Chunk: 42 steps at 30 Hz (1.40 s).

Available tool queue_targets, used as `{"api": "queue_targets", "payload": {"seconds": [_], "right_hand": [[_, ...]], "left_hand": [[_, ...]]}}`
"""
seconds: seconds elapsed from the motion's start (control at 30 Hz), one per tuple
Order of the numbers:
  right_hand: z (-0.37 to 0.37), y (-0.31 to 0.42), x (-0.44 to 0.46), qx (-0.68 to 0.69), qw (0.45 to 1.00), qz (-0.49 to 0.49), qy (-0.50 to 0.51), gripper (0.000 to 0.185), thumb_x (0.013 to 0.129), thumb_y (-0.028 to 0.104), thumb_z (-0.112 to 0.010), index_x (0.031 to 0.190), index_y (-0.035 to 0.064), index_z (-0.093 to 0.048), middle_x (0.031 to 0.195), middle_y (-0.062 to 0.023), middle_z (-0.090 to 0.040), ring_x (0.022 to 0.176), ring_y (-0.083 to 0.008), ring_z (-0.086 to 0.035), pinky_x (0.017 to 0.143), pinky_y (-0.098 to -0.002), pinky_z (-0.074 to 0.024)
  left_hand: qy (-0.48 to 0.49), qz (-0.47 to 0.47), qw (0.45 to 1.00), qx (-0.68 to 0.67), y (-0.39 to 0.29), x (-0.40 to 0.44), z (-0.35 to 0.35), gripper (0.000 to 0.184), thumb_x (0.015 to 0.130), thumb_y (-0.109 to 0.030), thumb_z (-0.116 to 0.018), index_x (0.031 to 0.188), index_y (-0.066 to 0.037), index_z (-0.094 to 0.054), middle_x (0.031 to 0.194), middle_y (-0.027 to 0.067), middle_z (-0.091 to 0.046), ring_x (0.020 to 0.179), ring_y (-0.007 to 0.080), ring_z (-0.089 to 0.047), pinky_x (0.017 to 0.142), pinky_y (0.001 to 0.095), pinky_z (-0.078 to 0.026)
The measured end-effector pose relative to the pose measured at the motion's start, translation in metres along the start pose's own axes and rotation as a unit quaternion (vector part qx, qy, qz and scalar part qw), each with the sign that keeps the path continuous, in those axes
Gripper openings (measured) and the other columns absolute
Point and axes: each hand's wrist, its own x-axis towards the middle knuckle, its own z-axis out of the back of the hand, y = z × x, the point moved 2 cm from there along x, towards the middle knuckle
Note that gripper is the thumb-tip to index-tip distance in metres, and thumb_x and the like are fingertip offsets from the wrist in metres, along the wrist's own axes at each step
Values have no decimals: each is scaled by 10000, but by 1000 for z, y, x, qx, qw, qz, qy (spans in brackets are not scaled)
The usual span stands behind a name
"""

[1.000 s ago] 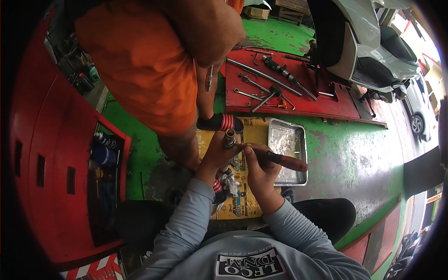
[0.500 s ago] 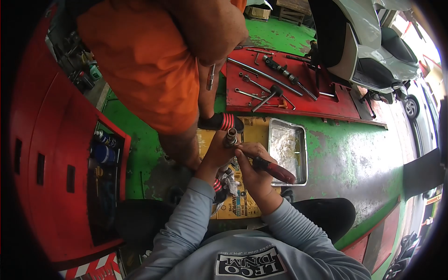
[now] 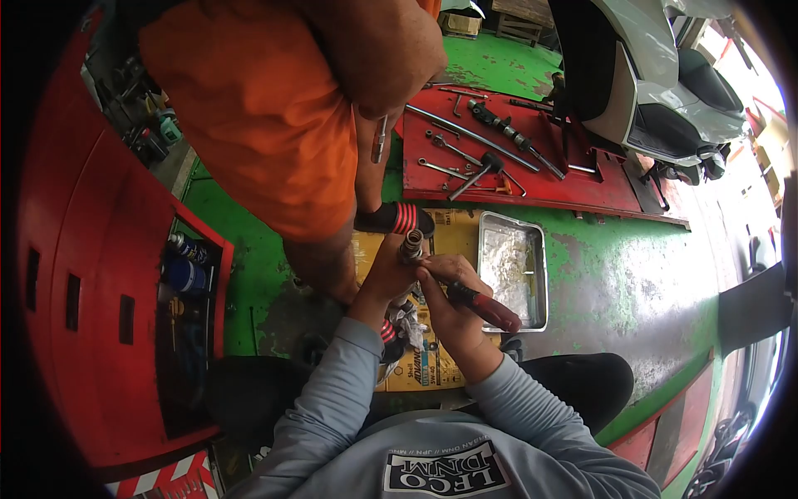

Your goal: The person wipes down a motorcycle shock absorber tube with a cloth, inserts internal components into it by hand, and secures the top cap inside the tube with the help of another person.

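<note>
My left hand (image 3: 387,273) is wrapped around a metal tube (image 3: 412,239), whose round open end points up towards me. In my right hand (image 3: 455,306) is a screwdriver (image 3: 492,309) with a red and black handle; its handle sticks out to the right. The screwdriver's tip end meets the tube's mouth, though my fingers hide the exact contact. Both hands are close together above a flattened yellow cardboard sheet (image 3: 449,366). Below them a crumpled whitish rag or bag (image 3: 407,324) lies by the tube's lower part, partly hidden.
A person in orange shorts (image 3: 258,125) stands close ahead on the left, holding a metal tool (image 3: 380,141). A metal tray (image 3: 536,320) lies to the right. Beyond it, a red platform (image 3: 582,195) carries several tools beside a scooter (image 3: 665,91). A red cabinet (image 3: 91,249) with an open drawer stands left.
The screwdriver handle has shifted slightly left and down. My left hand keeps its grip on the tube. The person's arm moved slightly right, and the car at the far right has shifted out of place.
</note>
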Motion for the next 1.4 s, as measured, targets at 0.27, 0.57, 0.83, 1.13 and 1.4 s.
{"api": "queue_targets", "payload": {"seconds": [0.27, 0.57, 0.83, 1.13, 1.4], "right_hand": [[1, 0, 1, -7, 1000, 2, 1, 178, 832, -91, -769, 982, -8, -721, 974, -141, -754, 907, -271, -722, 855, -365, -554], [2, 1, 0, -7, 1000, -5, 3, 171, 839, -82, -769, 984, -6, -720, 977, -139, -754, 916, -270, -724, 864, -367, -556], [3, -3, -2, 7, 1000, -8, 5, 158, 844, -86, -761, 973, -5, -715, 976, -141, -753, 918, -267, -722, 870, -368, -556], [26, -32, -3, 103, 991, -48, -75, 84, 913, -69, -687, 942, 1, -651, 971, -142, -693, 936, -246, -685, 852, -365, -546], [63, -157, -67, -191, 908, -363, 87, 239, 928, 234, -717, 959, -2, -700, 859, -169, -744, 823, -314, -737, 754, -404, -551]], "left_hand": [[1, -23, 1000, 16, -1, 1, 1, 372, 800, -308, -871, 782, -66, -590, 719, -18, -581, 679, 72, -543, 619, 263, -445], [16, -47, 999, 18, -2, 0, 0, 239, 862, -157, -782, 833, -75, -560, 788, -43, -571, 728, 57, -539, 643, 242, -467], [12, -57, 998, 25, -9, -1, -3, 198, 851, -79, -738, 787, -76, -551, 761, -36, -577, 723, 51, -535, 641, 235, -453], [-14, 36, 997, 71, -13, -2, -1, 111, 823, -23, -655, 738, -48, -587, 625, -14, -554, 535, 60, -527, 510, 242, -427], [-12, 65, 998, 8, -16, -4, -5, 135, 792, -91, -706, 737, -53, -589, 628, -22, -559, 567, 70, -522, 537, 271, -423]]}}
